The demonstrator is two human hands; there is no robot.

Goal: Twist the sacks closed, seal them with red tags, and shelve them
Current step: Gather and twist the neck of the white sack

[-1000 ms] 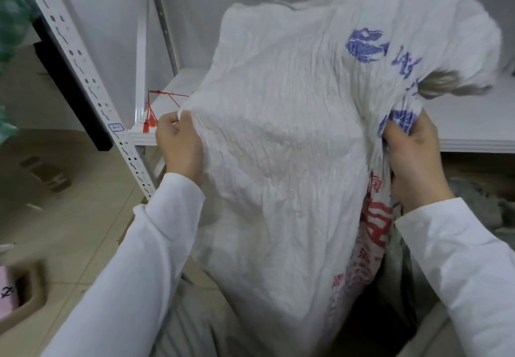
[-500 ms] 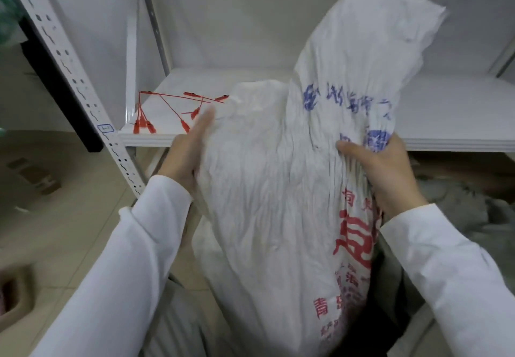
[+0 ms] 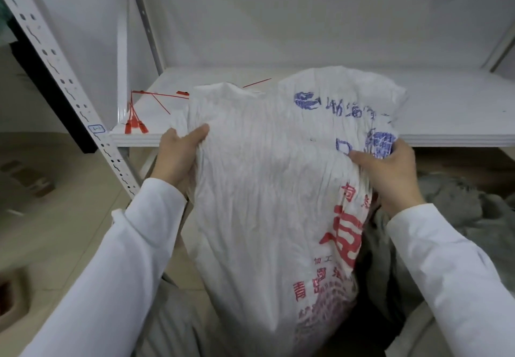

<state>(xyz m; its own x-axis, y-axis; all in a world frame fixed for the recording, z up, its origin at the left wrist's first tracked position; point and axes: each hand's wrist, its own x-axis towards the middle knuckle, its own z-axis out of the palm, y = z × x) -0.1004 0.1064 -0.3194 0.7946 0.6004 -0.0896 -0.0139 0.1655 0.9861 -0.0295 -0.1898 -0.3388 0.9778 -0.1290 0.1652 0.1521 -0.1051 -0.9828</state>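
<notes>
1. Gripping the crumpled white sack (image 3: 264, 189) by its upper part, both hands hold it upright in front of the shelf board (image 3: 446, 111). Its top rises above the board's front edge and its bottom hangs well below it.
2. The left hand (image 3: 178, 156) is at the sack's left edge, just below the shelf board's front edge. Its thumb lies across the front of the cloth and its fingers are tucked behind, pinching a fold.
3. The right hand (image 3: 390, 172) clutches the sack's right edge, also just under the board's front edge, with its fingers curled into bunched cloth beside blue print.
4. The sack's mouth is loose and rumpled, not twisted, and red print runs down its lower right side.
5. Several red tags (image 3: 135, 125) lie on the shelf board's left end. Some heads sit at the front corner, and thin tails reach behind the sack.
6. Under the shelf board, to the right of the right hand, lies a heap of grey cloth (image 3: 459, 211).
</notes>
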